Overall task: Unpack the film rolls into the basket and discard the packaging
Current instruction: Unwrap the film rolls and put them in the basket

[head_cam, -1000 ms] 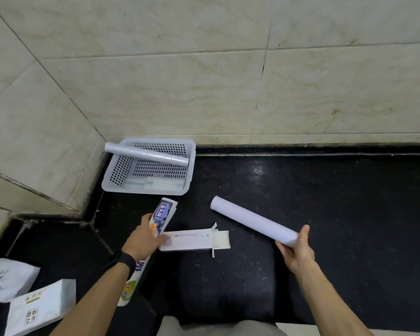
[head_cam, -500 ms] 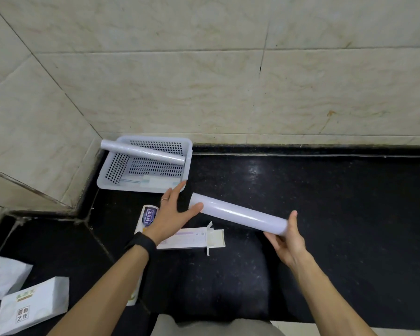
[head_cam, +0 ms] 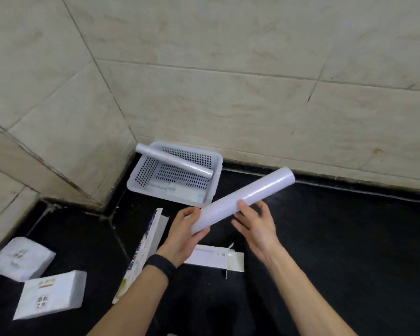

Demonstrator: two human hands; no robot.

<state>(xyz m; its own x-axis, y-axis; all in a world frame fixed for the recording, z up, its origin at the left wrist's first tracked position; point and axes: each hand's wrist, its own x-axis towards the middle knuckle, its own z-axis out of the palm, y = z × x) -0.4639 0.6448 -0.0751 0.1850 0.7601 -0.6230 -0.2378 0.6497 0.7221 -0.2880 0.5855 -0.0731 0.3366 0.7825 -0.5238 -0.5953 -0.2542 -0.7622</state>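
Observation:
A white film roll (head_cam: 250,196) is held tilted above the black counter, its far end pointing up and right. My left hand (head_cam: 183,235) grips its near end. My right hand (head_cam: 255,223) touches the roll's middle from below, fingers spread. The white perforated basket (head_cam: 217,166) stands in the corner by the wall, just beyond the hands. Another film roll (head_cam: 174,163) lies slanted across the basket's rim, and flat white packets lie on its bottom. An empty long printed box (head_cam: 144,251) lies left of my left wrist. A white opened box (head_cam: 214,258) lies under my hands.
Two white wrapped packs (head_cam: 24,258) (head_cam: 51,294) sit at the lower left on the black counter (head_cam: 349,238). Tiled walls (head_cam: 228,81) close off the back and left. A black band is on my left wrist.
My left hand has taken hold of the roll's near end, and the roll has swung to point up and right. My right hand has slid toward its middle. The view has shifted left.

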